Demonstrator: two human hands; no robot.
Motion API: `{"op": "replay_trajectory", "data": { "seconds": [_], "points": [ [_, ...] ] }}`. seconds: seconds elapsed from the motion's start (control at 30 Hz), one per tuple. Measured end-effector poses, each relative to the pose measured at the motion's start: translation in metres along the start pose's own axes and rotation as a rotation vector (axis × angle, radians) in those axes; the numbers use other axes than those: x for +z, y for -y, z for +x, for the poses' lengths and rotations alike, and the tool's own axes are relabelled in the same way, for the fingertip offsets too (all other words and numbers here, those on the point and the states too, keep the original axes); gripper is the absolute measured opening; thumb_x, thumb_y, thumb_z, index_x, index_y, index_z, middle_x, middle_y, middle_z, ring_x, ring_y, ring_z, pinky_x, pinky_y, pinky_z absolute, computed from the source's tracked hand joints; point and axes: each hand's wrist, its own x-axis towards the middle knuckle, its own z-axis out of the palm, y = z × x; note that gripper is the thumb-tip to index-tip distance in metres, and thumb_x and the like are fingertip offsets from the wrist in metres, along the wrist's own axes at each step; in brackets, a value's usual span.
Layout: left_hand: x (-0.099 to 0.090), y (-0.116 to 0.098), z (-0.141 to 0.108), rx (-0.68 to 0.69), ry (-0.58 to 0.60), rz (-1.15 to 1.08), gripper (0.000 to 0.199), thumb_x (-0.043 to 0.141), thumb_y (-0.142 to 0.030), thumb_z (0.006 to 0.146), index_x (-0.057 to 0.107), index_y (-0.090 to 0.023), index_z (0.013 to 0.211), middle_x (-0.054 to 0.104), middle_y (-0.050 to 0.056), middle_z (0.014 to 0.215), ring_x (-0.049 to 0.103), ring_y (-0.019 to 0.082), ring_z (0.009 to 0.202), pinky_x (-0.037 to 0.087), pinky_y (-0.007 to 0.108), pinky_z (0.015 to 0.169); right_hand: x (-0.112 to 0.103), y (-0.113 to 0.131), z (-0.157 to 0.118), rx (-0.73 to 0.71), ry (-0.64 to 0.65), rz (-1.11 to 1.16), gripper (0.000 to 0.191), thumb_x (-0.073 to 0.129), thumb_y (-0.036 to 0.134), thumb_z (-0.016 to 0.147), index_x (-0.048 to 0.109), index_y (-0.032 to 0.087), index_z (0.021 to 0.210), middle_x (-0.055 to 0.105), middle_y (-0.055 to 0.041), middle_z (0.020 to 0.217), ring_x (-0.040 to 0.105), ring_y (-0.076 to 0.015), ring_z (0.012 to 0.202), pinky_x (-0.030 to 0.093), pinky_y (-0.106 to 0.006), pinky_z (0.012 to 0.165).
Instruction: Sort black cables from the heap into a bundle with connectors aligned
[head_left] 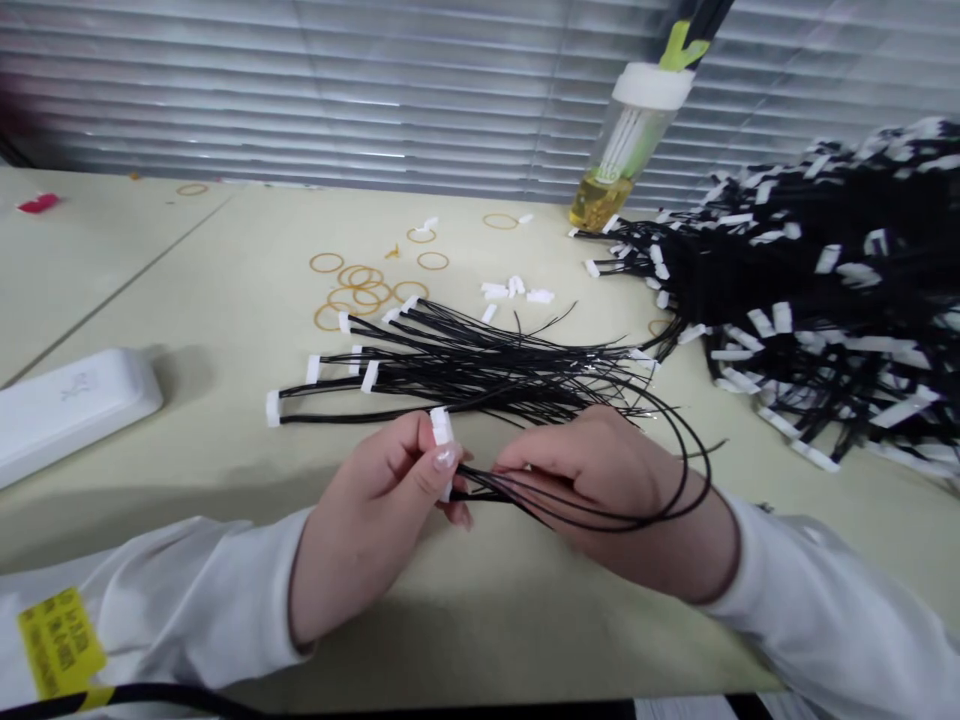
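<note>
Between the thumb and fingers of my left hand [382, 500] is a white connector [442, 430], held tilted above the table. Thin black wires [487, 485] run out of it to the right and loop back over my right wrist. My right hand [600, 480] is closed around the wires close to the connector; its fingertips are mostly hidden. Just beyond both hands lies a spread bunch of black wires [480, 365], several with white connectors such as the one at the left end [274, 408]. Their bare ends point right.
A large heap of black wires with white connectors [832, 270] fills the right side. Rubber bands [364, 285] and small loose white connectors [516, 287] lie behind the bunch. A bottle of yellow liquid [626, 150] stands by the blinds [337, 90]. At left lies a white case [75, 405].
</note>
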Motion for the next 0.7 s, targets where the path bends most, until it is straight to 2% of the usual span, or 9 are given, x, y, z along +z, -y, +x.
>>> {"op": "replay_trajectory", "data": {
  "seconds": [0.07, 0.17, 0.3, 0.4, 0.5, 0.6, 0.63, 0.7],
  "points": [
    [0.000, 0.000, 0.000, -0.006, 0.021, -0.011, 0.023, 0.050, -0.032, 0.079, 0.043, -0.017, 0.064, 0.050, -0.005, 0.059, 0.053, 0.007, 0.049, 0.045, 0.018, 0.048, 0.003, -0.003, -0.001, -0.030, -0.036, -0.084, 0.026, 0.043, 0.019, 0.081, 0.057, 0.017, 0.059, 0.042, 0.0045, 0.044, 0.030, -0.0037, 0.040, 0.021, -0.021, 0.042],
    [0.000, 0.000, 0.000, -0.038, 0.047, -0.051, 0.024, 0.050, -0.035, 0.079, 0.043, -0.017, 0.065, 0.049, -0.004, 0.059, 0.051, 0.006, 0.048, 0.045, 0.019, 0.047, 0.008, -0.008, -0.003, 0.006, -0.078, -0.217, 0.028, 0.040, 0.028, 0.084, 0.053, 0.019, 0.061, 0.039, 0.0037, 0.045, 0.027, -0.0057, 0.042, 0.018, -0.024, 0.044],
    [0.000, 0.001, 0.001, -0.091, 0.039, -0.125, 0.026, 0.054, -0.038, 0.076, 0.044, -0.016, 0.065, 0.048, -0.004, 0.059, 0.049, 0.007, 0.052, 0.048, 0.021, 0.047, 0.010, -0.009, -0.004, 0.000, -0.089, -0.423, 0.020, 0.040, 0.024, 0.080, 0.055, 0.021, 0.067, 0.040, 0.0014, 0.046, 0.022, -0.0077, 0.042, 0.012, -0.027, 0.046],
    [-0.001, 0.002, 0.002, -0.119, 0.018, -0.177, 0.024, 0.054, -0.038, 0.076, 0.046, -0.016, 0.067, 0.047, -0.005, 0.059, 0.048, 0.007, 0.051, 0.047, 0.021, 0.047, 0.001, -0.010, -0.006, -0.039, -0.125, -0.618, 0.016, 0.042, 0.021, 0.076, 0.052, 0.019, 0.064, 0.037, 0.0000, 0.045, 0.018, -0.0081, 0.042, 0.008, -0.028, 0.047],
    [-0.001, 0.002, 0.003, -0.125, -0.019, -0.214, 0.021, 0.052, -0.035, 0.078, 0.048, -0.016, 0.070, 0.049, -0.004, 0.061, 0.050, 0.006, 0.050, 0.046, 0.021, 0.047, -0.018, -0.019, -0.013, 0.032, -0.277, -0.843, 0.020, 0.043, 0.024, 0.078, 0.054, 0.018, 0.063, 0.039, -0.0007, 0.044, 0.023, -0.0082, 0.041, 0.010, -0.027, 0.046],
    [0.000, 0.001, 0.005, -0.156, -0.065, -0.280, 0.019, 0.051, -0.031, 0.080, 0.048, -0.016, 0.069, 0.050, -0.005, 0.059, 0.051, 0.006, 0.047, 0.046, 0.020, 0.046, -0.039, -0.029, -0.020, 0.133, -0.524, -1.007, 0.020, 0.044, 0.029, 0.081, 0.060, 0.017, 0.078, 0.047, -0.0014, 0.046, 0.035, -0.0086, 0.042, 0.017, -0.024, 0.044],
    [0.000, 0.001, 0.005, -0.170, -0.075, -0.307, 0.019, 0.051, -0.030, 0.080, 0.048, -0.016, 0.068, 0.049, -0.005, 0.058, 0.051, 0.006, 0.047, 0.046, 0.020, 0.046, -0.044, -0.030, -0.022, 0.142, -0.626, -0.983, 0.020, 0.044, 0.028, 0.082, 0.061, 0.017, 0.083, 0.052, -0.0023, 0.051, 0.042, -0.0091, 0.045, 0.023, -0.024, 0.044],
    [0.000, 0.000, 0.006, -0.187, -0.097, -0.348, 0.018, 0.050, -0.028, 0.081, 0.048, -0.015, 0.069, 0.049, -0.006, 0.057, 0.050, 0.006, 0.046, 0.047, 0.020, 0.046, -0.050, -0.028, -0.026, 0.152, -0.805, -0.751, 0.023, 0.043, 0.026, 0.083, 0.058, 0.017, 0.098, 0.061, -0.0065, 0.074, 0.055, -0.0119, 0.064, 0.035, -0.023, 0.053]
  ]
}}
